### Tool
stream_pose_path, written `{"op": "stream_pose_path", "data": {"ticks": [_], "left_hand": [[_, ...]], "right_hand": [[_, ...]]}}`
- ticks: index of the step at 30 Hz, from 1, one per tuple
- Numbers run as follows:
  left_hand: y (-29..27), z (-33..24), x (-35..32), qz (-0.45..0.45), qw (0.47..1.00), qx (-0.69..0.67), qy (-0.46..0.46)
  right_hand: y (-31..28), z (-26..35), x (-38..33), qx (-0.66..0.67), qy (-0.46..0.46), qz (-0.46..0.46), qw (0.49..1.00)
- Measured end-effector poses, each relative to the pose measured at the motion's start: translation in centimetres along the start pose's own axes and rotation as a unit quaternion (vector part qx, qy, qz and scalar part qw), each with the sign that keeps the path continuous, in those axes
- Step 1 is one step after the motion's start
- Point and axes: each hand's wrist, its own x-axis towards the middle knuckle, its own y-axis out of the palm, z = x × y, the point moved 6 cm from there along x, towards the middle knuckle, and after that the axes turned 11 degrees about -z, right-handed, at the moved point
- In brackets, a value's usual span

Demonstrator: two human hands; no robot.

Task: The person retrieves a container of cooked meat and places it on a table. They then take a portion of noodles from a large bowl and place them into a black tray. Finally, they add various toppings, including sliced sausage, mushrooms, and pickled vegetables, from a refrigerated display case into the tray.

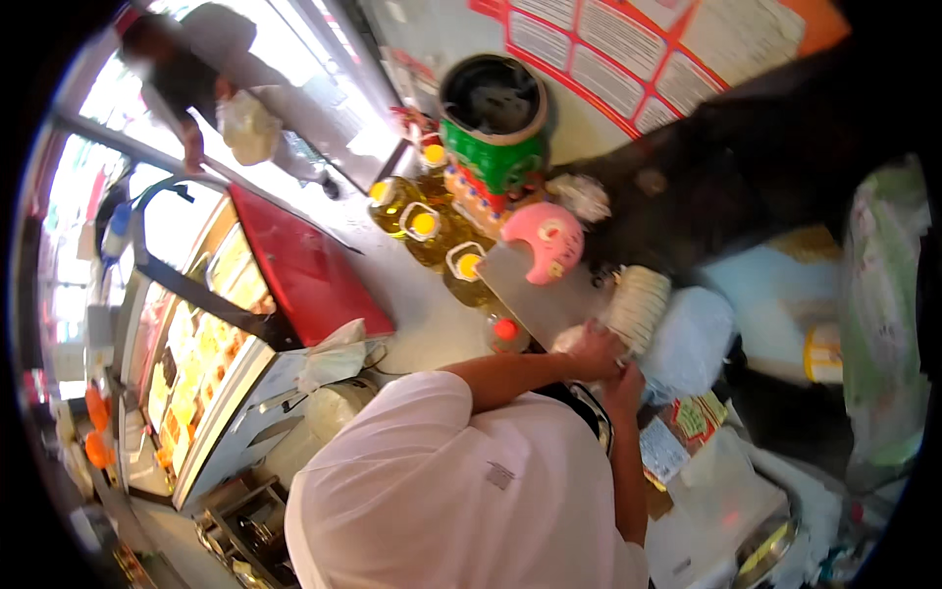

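Head view: at a crowded shop counter, a person in a white shirt brings both hands together at the near end of a stack of white ribbed dishes (640,306). The stack lies just above and to the right of the hands, touching them, with its long axis running from the knuckles up and right toward the dark wall. The left hand (592,349) comes in across the chest from the picture's left, its fingers curled shut over the lower edge of the stack. The right hand (624,381) rises from below and sits directly under the left, pressed close to it. Blur hides whether its fingers clamp the stack or only steady it. The left hand is the nearer of the two to the stack's body. A clear plastic bag (692,342) bulges just to the right of the stack, touching it. A grey board (535,294) lies to the left with a pink round toy-like piece (546,240) at its far end and a red-capped bottle (505,332) at its near corner. Beyond stand oil bottles with yellow caps (424,224) and a green and red drum (494,133) with a dark open top. A glass display case (201,353) fills the left. Behind it another person (201,64) holds a pale bag (247,128)
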Motion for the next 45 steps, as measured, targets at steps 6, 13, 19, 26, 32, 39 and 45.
{"op": "stream_pose_path", "data": {"ticks": [6,13,19,26,32,39,45], "left_hand": [[-3.9,7.1,-2.5,-0.109,0.968,-0.156,-0.162],[-18.4,41.5,-10.3,-0.025,0.864,0.189,-0.466],[-16.8,21.5,-2.3,-0.225,0.944,-0.035,-0.238],[-5.5,0.5,-0.4,-0.114,0.955,-0.251,0.112],[-2.2,0.7,0.2,-0.070,0.963,-0.244,0.087],[-1.2,0.7,0.5,-0.080,0.972,-0.212,0.060],[0.1,1.5,0.2,-0.074,0.985,-0.155,0.023]], "right_hand": [[0.5,-2.4,-1.1,-0.055,0.029,-0.039,0.997],[-0.1,0.6,-0.3,-0.031,0.011,0.005,0.999],[-0.8,-0.2,-0.6,-0.030,0.021,-0.040,0.999],[-1.0,0.4,-1.2,-0.016,0.043,-0.101,0.994],[-1.5,0.9,-1.6,0.025,0.067,-0.096,0.993],[-1.4,1.3,-1.5,0.013,0.063,-0.112,0.992],[-1.3,0.9,-1.5,-0.004,0.051,-0.118,0.992]]}}
